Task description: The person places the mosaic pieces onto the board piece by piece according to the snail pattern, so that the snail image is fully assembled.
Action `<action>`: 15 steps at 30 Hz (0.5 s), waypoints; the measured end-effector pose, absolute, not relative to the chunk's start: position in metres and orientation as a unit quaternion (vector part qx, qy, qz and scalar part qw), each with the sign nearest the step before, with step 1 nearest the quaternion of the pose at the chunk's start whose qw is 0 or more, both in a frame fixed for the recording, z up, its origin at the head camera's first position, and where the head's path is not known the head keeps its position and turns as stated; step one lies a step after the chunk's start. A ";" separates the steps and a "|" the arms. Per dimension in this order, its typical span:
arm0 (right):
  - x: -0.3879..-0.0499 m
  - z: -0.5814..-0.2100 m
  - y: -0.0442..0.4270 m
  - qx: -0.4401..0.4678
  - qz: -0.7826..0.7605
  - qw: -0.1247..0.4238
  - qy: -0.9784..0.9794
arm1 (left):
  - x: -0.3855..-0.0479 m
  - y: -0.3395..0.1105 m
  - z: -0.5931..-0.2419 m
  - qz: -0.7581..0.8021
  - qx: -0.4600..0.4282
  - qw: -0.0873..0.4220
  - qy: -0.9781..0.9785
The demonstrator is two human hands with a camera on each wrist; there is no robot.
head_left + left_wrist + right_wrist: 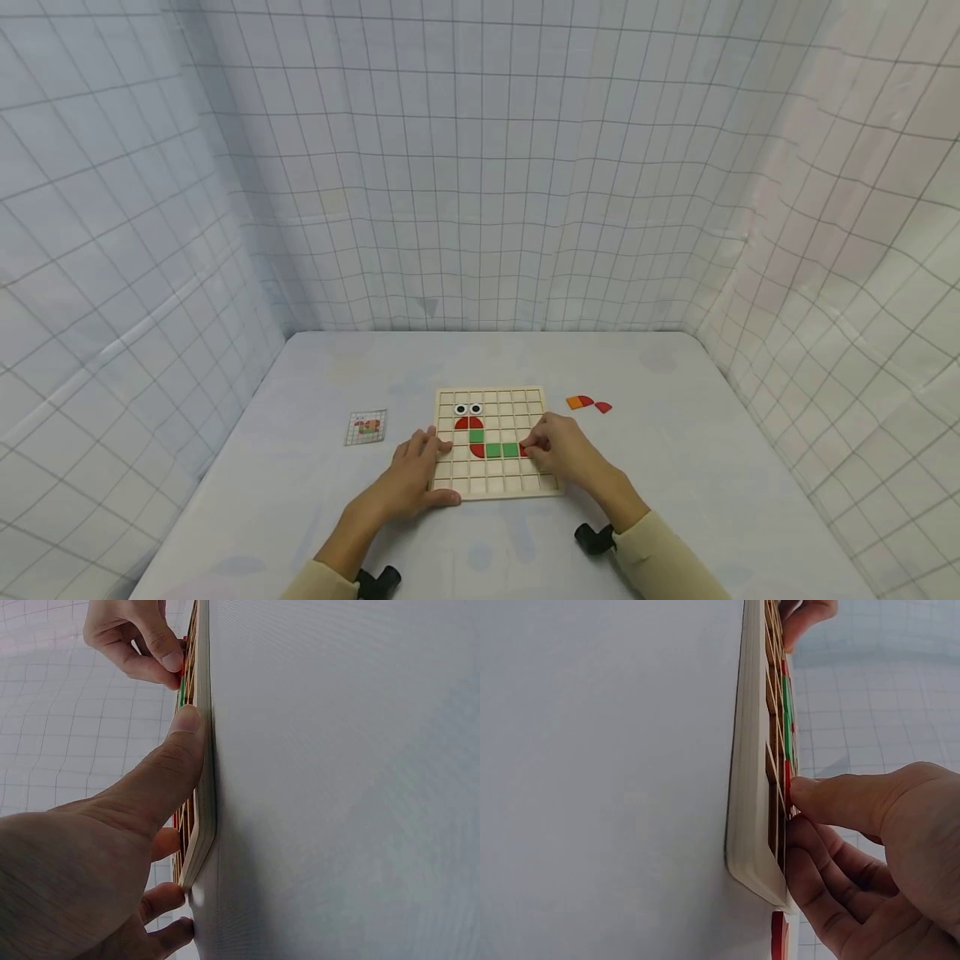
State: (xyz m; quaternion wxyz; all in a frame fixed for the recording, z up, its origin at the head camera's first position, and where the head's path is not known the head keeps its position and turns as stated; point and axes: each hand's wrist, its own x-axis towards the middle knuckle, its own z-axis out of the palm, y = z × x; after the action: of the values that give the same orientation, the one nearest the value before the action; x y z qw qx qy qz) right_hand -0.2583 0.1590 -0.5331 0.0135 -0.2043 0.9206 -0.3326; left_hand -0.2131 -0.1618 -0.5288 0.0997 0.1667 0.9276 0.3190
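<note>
A pale wooden grid board [495, 485] lies on the table. Two eye tiles [468, 409], red curved tiles [469, 423] and green square tiles [502, 450] sit in its cells. My left hand [412, 475] rests at the board's near left corner, fingers spread; its straight thumb [169, 769] presses the front rim. On the right part of the board my right hand [564, 450] pinches a red tile [787, 780] at the end of the green row. Fingers partly hide that tile, so its full shape cannot be seen.
A small picture card [366, 427] with a gridded coloured figure lies left of the board. Beyond the board's right side are an orange tile [574, 402] beside a red one, and a separate red curved tile [603, 407]. Gridded white curtains [480, 208] surround the table.
</note>
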 end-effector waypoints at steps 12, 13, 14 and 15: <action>-0.261 -0.533 0.168 -0.203 -0.332 0.018 0.921 | -0.213 -0.162 -0.529 0.316 0.161 0.105 0.929; -0.262 -0.533 0.169 -0.203 -0.331 0.016 0.921 | -0.213 -0.162 -0.529 0.316 0.162 0.105 0.929; -0.262 -0.533 0.170 -0.201 -0.331 0.014 0.922 | -0.213 -0.162 -0.530 0.315 0.163 0.104 0.929; -0.262 -0.533 0.170 -0.198 -0.332 0.013 0.922 | -0.212 -0.162 -0.530 0.315 0.163 0.104 0.929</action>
State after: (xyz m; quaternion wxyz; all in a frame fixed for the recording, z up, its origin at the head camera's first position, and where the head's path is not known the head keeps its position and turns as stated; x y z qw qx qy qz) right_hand -0.2621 0.1705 -0.5331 0.0126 -0.1980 0.9222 -0.3321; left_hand -0.2123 -0.1618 -0.5299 0.1037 0.1631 0.9291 0.3153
